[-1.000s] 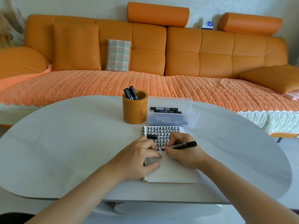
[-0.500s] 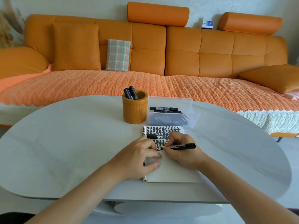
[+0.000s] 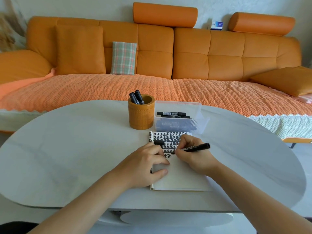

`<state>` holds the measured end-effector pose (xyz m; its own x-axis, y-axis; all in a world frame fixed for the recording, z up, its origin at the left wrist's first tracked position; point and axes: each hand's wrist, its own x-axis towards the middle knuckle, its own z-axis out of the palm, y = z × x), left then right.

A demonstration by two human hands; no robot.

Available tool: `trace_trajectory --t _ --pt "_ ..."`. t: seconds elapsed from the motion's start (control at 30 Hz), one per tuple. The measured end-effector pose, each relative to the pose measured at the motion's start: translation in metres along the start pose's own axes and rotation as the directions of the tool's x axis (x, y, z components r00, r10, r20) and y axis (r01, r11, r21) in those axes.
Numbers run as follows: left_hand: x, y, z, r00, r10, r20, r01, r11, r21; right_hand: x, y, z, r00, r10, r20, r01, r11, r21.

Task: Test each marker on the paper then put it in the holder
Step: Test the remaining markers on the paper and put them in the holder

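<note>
Right hand (image 3: 194, 155) pinches black marker (image 3: 196, 147), tip on notebook page (image 3: 182, 178) below the inked rows. Left hand (image 3: 143, 166) lies curled on the page. Black cap (image 3: 158, 142) pokes out past its fingers; whether they grip it is hidden, cannot tell. Two markers (image 3: 137, 97) stand in holder (image 3: 141, 117). More are blurred behind the clear box (image 3: 199, 125) wall.

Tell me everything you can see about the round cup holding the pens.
The pen holder is a round, upright cup that looks like orange-brown wood, thick-rimmed and open on top. Two black markers lean inside against its left rim. It stands on the white table, close beside the clear plastic box on its right, beyond the notebook.
</note>
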<state>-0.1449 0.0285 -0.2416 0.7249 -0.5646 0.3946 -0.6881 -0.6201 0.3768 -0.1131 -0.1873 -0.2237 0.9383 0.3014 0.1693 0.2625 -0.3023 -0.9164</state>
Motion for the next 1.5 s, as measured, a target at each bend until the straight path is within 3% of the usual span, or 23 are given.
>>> trace_trajectory --t 0.17,0.27,0.37,0.57,0.77,0.87,0.97,1.3,1.5 --pt "0.005 -0.001 -0.005 1.000 -0.015 0.017 0.015 1.000 -0.019 0.006 -0.002 -0.003 0.998 0.002 -0.059 0.008 0.988 0.156" --pt "0.012 -0.005 -0.011 0.996 -0.048 -0.072 0.044 0.997 -0.057 0.011 -0.003 -0.009 0.994 -0.061 -0.090 0.072 0.989 0.132" --pt "0.022 -0.014 -0.018 0.977 -0.073 -0.199 0.073 0.997 -0.007 0.016 -0.006 -0.018 0.986 -0.151 -0.067 0.151 0.989 -0.009" --pt "0.038 -0.032 -0.018 0.964 -0.165 -0.207 0.185 0.979 0.081 0.028 -0.020 -0.028 0.993 0.074 0.087 -0.090 0.977 0.195" --pt "0.047 -0.033 -0.015 0.983 -0.159 -0.094 0.171 0.976 0.135 0.034 -0.018 -0.032 0.994 -0.050 0.093 0.070 0.971 -0.230" --pt "0.048 -0.035 -0.016 0.985 -0.146 -0.095 0.157 0.979 0.132 0.035 -0.015 -0.033 0.997 -0.040 0.067 0.065 0.896 -0.438" --pt "0.047 -0.039 -0.020 0.975 -0.152 -0.161 0.171 0.979 0.110 0.034 -0.013 -0.035 0.999 -0.041 0.021 0.045 0.759 -0.649" --pt "0.046 -0.033 -0.024 0.970 -0.145 -0.195 0.161 0.985 0.066 0.027 -0.018 -0.032 0.992 -0.112 0.051 0.117 0.730 -0.673" --pt "0.047 -0.027 -0.025 0.980 -0.133 -0.147 0.138 0.990 0.024 0.025 -0.018 -0.026 0.990 -0.119 0.078 0.140 0.735 -0.663"
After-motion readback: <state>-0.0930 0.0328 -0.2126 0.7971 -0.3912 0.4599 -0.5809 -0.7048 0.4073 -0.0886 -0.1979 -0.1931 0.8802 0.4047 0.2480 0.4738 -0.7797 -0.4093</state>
